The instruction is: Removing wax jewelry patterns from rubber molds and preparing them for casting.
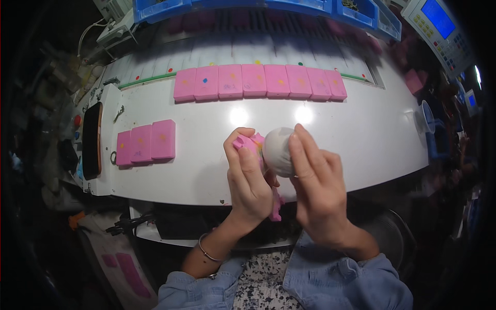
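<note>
My left hand (pixel 249 181) is closed round a pink rubber mould piece (pixel 248 143) with a jagged edge and a small yellow-green mark. In my right hand (pixel 321 188) is a round whitish ball (pixel 278 152), perhaps a cloth powder pouch, gripped from its right side. The ball is right beside the mould piece; whether they touch I cannot tell. Below my fingers hangs another pink strip (pixel 277 206), partly hidden by the left hand. Both hands are above the front part of the white table (pixel 206 119).
A row of pink blocks (pixel 230 81) spans the table's back. Three more pink blocks (pixel 151 140) stand at left, near a phone (pixel 92 139). Blue bins (pixel 279 7) line the far edge. A control panel with a blue screen (pixel 438 18) is at upper right.
</note>
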Demonstrator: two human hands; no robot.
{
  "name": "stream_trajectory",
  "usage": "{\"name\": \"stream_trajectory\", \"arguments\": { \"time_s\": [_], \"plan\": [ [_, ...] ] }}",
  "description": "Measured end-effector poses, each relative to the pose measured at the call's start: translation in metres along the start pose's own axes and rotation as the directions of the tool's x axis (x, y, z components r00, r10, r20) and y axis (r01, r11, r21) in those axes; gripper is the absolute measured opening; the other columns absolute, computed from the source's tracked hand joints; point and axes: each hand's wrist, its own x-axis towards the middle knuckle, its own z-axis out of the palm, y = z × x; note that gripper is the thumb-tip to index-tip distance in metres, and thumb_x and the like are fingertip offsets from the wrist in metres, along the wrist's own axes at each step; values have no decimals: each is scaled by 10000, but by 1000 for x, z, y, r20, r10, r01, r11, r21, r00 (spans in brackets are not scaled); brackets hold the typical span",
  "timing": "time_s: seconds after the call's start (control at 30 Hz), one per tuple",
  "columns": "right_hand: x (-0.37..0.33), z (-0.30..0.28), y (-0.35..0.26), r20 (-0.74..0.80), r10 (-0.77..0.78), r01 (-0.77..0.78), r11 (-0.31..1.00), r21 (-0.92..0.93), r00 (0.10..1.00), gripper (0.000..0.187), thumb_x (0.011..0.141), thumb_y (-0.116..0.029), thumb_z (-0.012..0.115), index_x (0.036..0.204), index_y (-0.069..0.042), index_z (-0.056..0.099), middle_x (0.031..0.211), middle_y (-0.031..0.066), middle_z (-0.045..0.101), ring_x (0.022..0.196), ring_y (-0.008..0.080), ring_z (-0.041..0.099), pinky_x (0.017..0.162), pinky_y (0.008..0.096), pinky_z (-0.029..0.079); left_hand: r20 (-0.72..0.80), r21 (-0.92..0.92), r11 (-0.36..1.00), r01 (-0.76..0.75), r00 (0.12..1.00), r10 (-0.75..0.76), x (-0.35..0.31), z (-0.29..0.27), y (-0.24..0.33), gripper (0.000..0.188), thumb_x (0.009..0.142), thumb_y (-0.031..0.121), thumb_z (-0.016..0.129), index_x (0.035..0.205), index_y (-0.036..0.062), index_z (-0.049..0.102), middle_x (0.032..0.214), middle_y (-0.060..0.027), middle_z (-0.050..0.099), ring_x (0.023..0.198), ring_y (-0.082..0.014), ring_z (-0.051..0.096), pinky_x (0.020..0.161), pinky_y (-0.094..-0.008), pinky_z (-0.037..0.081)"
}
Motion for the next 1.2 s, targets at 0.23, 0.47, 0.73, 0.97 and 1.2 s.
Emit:
{"name": "stream_trajectory", "arguments": {
  "time_s": [0.23,0.47,0.73,0.97,1.2],
  "plan": [
    [-9,11,-4,-136,-27,19,998,-63,990,619,637,72,570,1244,87,452,1276,250,452,883,314,496,797,353,439,21,9,1000,-23,1000,23,4,6,5,315,969,244,227,1150,8,330,655,-95,496,452,-124,481,418,-245,384],
    [-10,14,-6,-134,39,-34,998,44,990,643,617,153,581,1243,103,443,1261,251,470,951,309,536,845,359,439,1,25,998,-52,999,52,-1,10,7,327,973,244,212,1162,6,334,647,-73,500,465,-93,453,433,-223,363],
    [-8,-8,14,172,213,-254,929,269,962,677,673,79,621,1309,17,398,1288,187,454,925,303,520,816,345,451,125,-7,993,116,986,-114,-3,-9,0,384,972,334,167,1180,55,331,734,-93,499,461,-132,452,441,-229,404],
    [-9,-2,4,-112,141,-121,979,164,984,591,631,107,622,1203,-21,546,1260,230,474,884,271,524,770,317,461,172,-72,981,180,971,-165,0,-11,6,415,969,336,170,1170,18,345,790,-117,502,522,-151,494,494,-258,446],
    [-10,4,2,-14,7,-6,999,49,1000,522,620,66,615,1131,-44,612,1247,240,491,853,249,506,730,305,466,76,136,989,-61,996,51,1,-9,-2,368,966,231,230,1183,-35,359,893,-181,557,654,-207,544,605,-292,445]
  ]
}}
